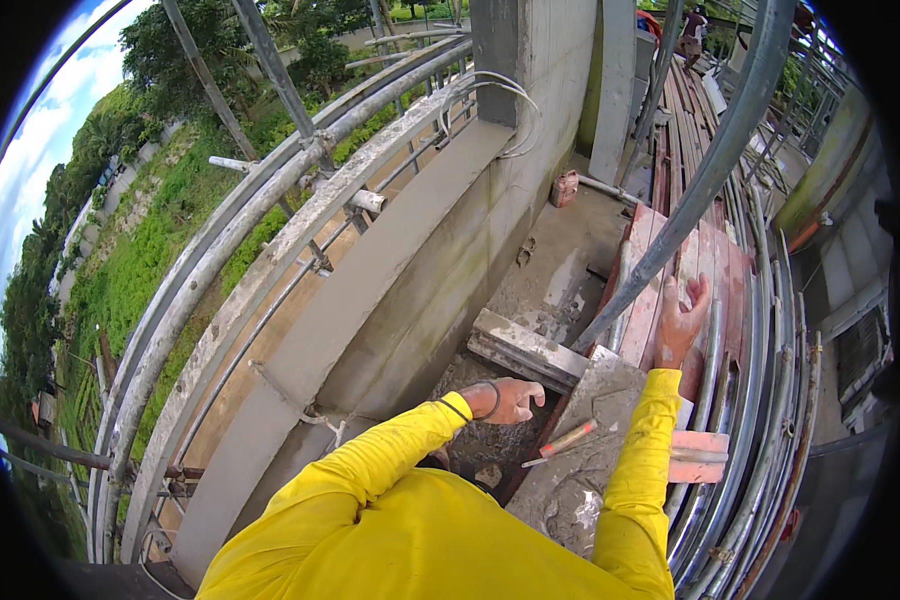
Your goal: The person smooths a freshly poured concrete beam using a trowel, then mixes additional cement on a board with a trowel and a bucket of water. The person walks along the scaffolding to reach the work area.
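Observation:
My left hand (511,400), a dark band at its wrist, hovers over a muddy gap beside the low wall. Its fingers are loosely bent and apart, with nothing visible in them. Further right, my right hand (680,322) is raised above reddish planks, near a slanting grey metal pole (692,235). Thumb and fingers are spread, and no held thing shows. Between my forearms lies a mortar-smeared board (602,415). On it rests a slim tool with an orange handle (570,438); its exact kind is unclear. Ahead of my left hand sits a mortar-covered block or beam (528,350).
A plastered low wall (410,250) and scaffold rails (240,200) run along the left, with greenery below. Stacked metal pipes (760,400) and reddish planks (660,245) lie right. A reddish container (564,188) stands ahead. Another person (692,35) is far off.

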Action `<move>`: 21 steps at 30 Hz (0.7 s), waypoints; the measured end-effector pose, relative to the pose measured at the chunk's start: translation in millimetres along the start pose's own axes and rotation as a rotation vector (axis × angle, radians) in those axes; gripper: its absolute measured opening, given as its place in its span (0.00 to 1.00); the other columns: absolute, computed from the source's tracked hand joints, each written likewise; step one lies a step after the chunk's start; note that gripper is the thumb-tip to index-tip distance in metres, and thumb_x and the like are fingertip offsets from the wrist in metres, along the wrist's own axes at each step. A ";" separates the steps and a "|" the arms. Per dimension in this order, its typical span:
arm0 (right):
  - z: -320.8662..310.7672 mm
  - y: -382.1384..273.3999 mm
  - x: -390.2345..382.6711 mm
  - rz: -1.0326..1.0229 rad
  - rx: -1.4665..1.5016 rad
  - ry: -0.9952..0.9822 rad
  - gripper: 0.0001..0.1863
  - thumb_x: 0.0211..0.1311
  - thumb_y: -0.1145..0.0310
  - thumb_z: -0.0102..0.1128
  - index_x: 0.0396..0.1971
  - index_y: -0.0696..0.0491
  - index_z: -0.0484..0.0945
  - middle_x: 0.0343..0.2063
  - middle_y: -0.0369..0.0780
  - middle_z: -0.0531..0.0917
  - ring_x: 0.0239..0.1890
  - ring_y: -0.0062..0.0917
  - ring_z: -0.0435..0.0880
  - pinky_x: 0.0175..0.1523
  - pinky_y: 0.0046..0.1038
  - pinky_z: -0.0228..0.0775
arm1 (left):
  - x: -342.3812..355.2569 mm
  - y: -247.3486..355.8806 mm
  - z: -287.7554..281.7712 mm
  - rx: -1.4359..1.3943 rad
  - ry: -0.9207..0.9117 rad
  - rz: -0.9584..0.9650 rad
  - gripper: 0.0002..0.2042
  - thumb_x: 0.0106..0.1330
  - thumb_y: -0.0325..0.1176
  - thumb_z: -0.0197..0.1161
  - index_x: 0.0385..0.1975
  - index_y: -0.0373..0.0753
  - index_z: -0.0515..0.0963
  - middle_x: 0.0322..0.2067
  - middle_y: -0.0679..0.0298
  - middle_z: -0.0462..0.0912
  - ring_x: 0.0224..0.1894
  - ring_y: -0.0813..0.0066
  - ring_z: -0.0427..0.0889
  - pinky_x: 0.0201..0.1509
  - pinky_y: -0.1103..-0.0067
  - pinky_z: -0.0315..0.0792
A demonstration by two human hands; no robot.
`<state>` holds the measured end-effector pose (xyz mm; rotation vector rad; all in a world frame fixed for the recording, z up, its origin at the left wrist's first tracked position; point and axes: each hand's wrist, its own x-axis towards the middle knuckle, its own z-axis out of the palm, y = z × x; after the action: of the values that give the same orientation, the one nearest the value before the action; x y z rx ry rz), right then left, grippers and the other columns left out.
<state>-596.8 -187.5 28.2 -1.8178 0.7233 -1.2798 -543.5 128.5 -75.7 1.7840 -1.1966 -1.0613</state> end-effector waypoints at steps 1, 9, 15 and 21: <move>15.3 -9.1 30.9 -0.145 -0.079 0.111 0.37 0.65 0.54 0.70 0.66 0.60 0.69 0.55 0.46 0.78 0.58 0.34 0.78 0.64 0.35 0.70 | -1.2 15.3 -14.3 0.042 0.039 -0.019 0.14 0.67 0.41 0.65 0.42 0.36 0.80 0.33 0.57 0.86 0.37 0.57 0.85 0.43 0.66 0.77; 75.9 -20.4 116.1 -0.088 -0.203 0.163 0.26 0.62 0.51 0.71 0.44 0.62 0.81 0.38 0.45 0.85 0.42 0.35 0.85 0.52 0.36 0.75 | 2.9 -30.0 -81.4 -0.054 0.048 -0.094 0.10 0.67 0.36 0.60 0.42 0.37 0.81 0.37 0.55 0.87 0.41 0.59 0.85 0.45 0.67 0.77; 77.3 2.2 120.2 -0.069 0.024 0.222 0.23 0.63 0.55 0.72 0.42 0.62 0.82 0.35 0.43 0.86 0.35 0.29 0.85 0.44 0.32 0.77 | 32.5 -118.2 -60.2 -0.168 0.114 -0.098 0.07 0.66 0.33 0.59 0.38 0.38 0.80 0.29 0.61 0.86 0.31 0.67 0.84 0.40 0.71 0.77; 97.7 6.7 114.4 -0.192 0.114 0.247 0.20 0.64 0.58 0.70 0.43 0.60 0.80 0.30 0.41 0.87 0.30 0.26 0.86 0.42 0.30 0.77 | 36.7 -136.1 -85.6 -0.152 -0.034 -0.304 0.11 0.69 0.35 0.61 0.45 0.35 0.79 0.36 0.63 0.86 0.36 0.75 0.84 0.43 0.75 0.79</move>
<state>-466.9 -256.1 61.3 -1.6862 0.6024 -1.6592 -410.2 145.2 -171.5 1.8710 -0.8539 -1.3233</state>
